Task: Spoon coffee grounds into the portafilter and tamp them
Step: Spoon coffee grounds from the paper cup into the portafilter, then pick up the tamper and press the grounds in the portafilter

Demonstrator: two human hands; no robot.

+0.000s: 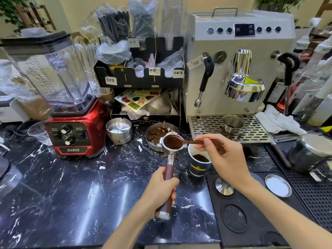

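Note:
My left hand (161, 190) grips the brown wooden handle of the portafilter (169, 169) and holds it above the black marble counter. Its steel basket (162, 141) holds dark coffee grounds. My right hand (222, 155) pinches a wooden spoon (193, 141), whose bowl heaped with grounds sits right over the basket. A dark paper cup (198, 167) with grounds inside stands just below my right hand. The steel tamper (224, 188) rests in a round recess of the black tamping mat (251, 236) at the right.
A steel bowl of spent coffee pucks (156, 131) lies behind the portafilter. The espresso machine (239, 65) stands at back right, a red blender (71, 137) at left, stacked steel dishes (118, 130) between. A small steel dish (278, 185) and jar (310, 153) sit right.

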